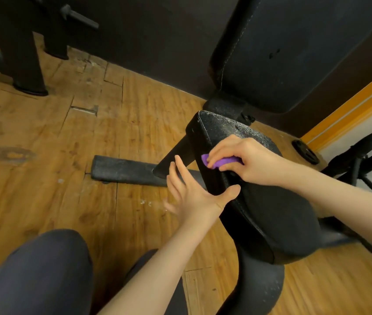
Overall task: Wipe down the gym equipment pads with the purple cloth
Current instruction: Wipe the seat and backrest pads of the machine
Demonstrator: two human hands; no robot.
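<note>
A black seat pad (pixel 269 214) of a gym bench fills the middle right, its far end speckled with dust. My right hand (pixel 244 161) grips the purple cloth (pixel 221 161) and presses it on the pad's left upper edge. Most of the cloth is hidden under the fingers. My left hand (pixel 194 192) lies flat against the pad's left side, fingers straight, thumb hooked over the top edge. The upright black back pad (pixel 282 53) rises behind the seat.
The bench's black floor bar (pixel 123 170) and slanted leg (pixel 176 153) stand on the worn wooden floor (pixel 66 133). Another machine's black legs (pixel 21 53) are at far left. A black frame with a weight plate (pixel 305 152) is at right. My knees (pixel 44 276) are below.
</note>
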